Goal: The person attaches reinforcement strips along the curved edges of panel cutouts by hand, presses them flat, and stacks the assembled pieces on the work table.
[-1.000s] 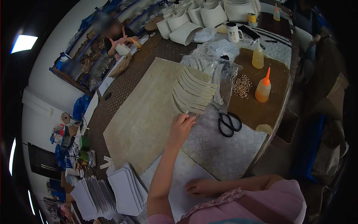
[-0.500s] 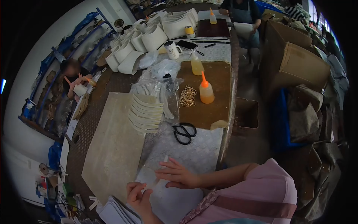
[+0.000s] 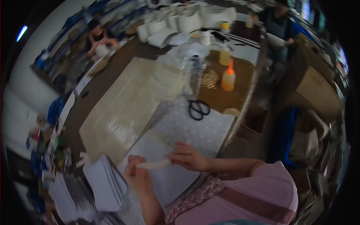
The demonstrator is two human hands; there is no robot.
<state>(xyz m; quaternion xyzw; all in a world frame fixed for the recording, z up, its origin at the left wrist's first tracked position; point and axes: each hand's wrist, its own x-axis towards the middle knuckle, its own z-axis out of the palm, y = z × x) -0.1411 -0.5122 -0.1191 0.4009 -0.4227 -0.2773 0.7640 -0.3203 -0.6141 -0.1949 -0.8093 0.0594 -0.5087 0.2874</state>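
In the head view, the left hand (image 3: pixel 138 170) and right hand (image 3: pixel 187 156) pinch opposite ends of a pale curved strip (image 3: pixel 153 164), above a white sheet (image 3: pixel 159 180) on the surface (image 3: pixel 75 132). Black-handled scissors (image 3: pixel 199 110) lie beyond, near an orange-tipped bottle (image 3: pixel 228 79). Motion blur softens details.

From the wearer's head, our only view looks forward and down, the scissors (image 3: pixel 199 110) near its middle.
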